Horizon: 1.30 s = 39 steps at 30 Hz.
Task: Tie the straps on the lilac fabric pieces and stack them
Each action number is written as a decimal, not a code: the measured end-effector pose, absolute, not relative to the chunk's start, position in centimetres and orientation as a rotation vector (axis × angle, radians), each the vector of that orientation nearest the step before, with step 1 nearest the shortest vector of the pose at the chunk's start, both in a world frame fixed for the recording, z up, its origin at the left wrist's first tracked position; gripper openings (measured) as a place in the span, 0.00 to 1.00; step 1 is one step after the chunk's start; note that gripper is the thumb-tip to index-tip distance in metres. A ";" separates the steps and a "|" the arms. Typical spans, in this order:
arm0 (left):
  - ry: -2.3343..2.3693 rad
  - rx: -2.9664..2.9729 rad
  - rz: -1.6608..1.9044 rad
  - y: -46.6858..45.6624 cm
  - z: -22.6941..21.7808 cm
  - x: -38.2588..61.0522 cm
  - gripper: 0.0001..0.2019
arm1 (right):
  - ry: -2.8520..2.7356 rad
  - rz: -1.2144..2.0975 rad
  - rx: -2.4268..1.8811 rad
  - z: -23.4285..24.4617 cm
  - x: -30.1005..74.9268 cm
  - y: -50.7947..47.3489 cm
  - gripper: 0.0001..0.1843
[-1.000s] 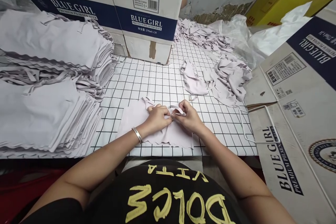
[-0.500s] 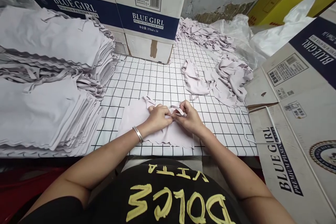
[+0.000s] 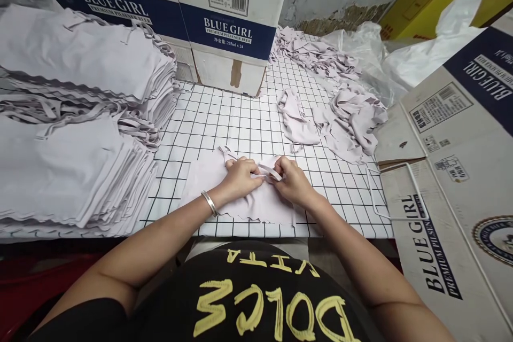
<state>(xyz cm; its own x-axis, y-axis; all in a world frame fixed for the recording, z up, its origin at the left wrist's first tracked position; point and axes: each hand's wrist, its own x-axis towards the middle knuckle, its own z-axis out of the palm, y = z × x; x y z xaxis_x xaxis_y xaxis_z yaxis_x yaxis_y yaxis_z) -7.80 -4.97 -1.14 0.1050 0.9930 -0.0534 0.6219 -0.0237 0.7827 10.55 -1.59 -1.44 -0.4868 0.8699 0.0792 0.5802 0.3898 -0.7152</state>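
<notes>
A pale lilac garment [image 3: 204,176] lies flat on the white grid-pattern table [image 3: 240,123] near the front edge. My left hand [image 3: 239,178], with a silver bangle on the wrist, rests curled on the garment's top edge and pinches the fabric. My right hand [image 3: 293,181] is closed on a thin strap [image 3: 270,171] of the same garment, right beside the left hand. The fingertips of both hands meet at the strap.
Tall stacks of folded lilac garments [image 3: 76,117] fill the left side. Blue Girl beer cartons [image 3: 224,16] stand at the back and another carton [image 3: 452,171] lies at the right. Loose crumpled garments [image 3: 348,117] and clear plastic bags [image 3: 372,48] lie at the back right.
Both hands stay at the same spot on the garment; the fingers have shifted slightly along the strap.
</notes>
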 end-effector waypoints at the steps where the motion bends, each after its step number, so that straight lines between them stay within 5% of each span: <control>1: 1.596 1.726 0.721 -4.9 -1.1 -7.9 0.09 | -2.196 0.911 -1.265 -1.5 10.8 -1.4 0.14; 10: 1.564 1.773 0.695 -5.1 -1.3 -7.4 0.08 | -1.678 1.335 -1.049 -1.1 9.4 -1.6 0.21; 30: 1.569 1.735 0.667 -5.2 -1.4 -7.5 0.05 | -2.094 0.917 -1.209 -1.1 9.3 -2.8 0.15; 39: 1.555 1.792 0.633 -5.4 -1.5 -7.4 0.10 | -2.180 0.757 -1.231 -0.9 9.6 -2.4 0.16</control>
